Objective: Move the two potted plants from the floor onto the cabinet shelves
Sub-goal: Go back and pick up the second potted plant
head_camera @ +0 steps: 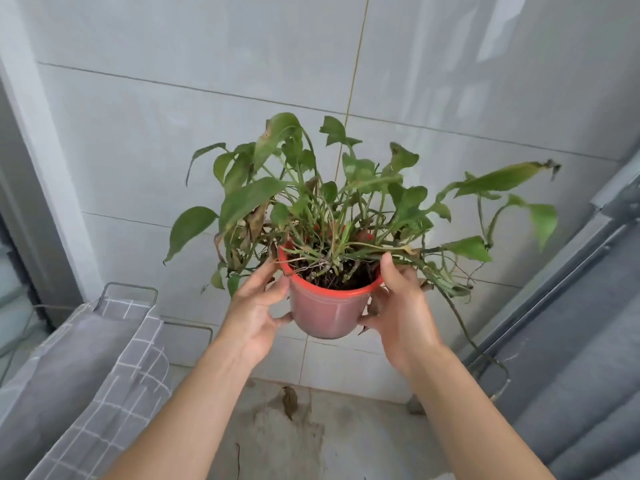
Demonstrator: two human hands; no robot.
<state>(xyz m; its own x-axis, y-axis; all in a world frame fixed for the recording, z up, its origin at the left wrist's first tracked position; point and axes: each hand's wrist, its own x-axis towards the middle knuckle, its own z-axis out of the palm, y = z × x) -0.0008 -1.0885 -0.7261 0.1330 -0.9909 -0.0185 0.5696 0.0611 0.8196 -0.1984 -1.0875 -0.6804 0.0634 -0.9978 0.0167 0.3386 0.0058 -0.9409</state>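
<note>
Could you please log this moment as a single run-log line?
phase: carry | left hand: on pot | right hand: on pot | pot: lifted, upright, off floor | shelf: not in view

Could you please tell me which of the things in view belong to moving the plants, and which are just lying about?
Part of the job:
- potted plant in its red pot, held off the floor
- left hand and right hand, gripping the pot's sides

Just lying about:
- grey checked cloth on a wire rack
- dead leaf on the floor
- tiled wall
</note>
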